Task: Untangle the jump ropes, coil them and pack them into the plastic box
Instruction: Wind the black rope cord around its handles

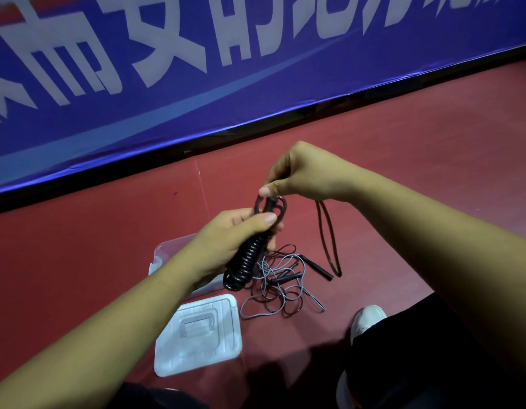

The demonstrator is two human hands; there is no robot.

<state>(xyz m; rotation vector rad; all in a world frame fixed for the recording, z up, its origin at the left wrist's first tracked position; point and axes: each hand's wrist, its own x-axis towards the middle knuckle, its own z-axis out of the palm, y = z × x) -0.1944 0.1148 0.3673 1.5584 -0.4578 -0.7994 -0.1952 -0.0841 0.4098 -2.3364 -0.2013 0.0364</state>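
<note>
My left hand (226, 234) grips the coiled black rope (244, 262); my right hand (300, 172) pinches, I think, its loose end.

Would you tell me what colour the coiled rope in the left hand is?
The coiled rope is glossy black; the head view shows it best.

1. It looks like an indoor sports hall.
2. The floor (403, 143) is smooth red sports flooring.
3. A low blue barrier banner (196, 113) with big white characters stands along its edge.
</note>
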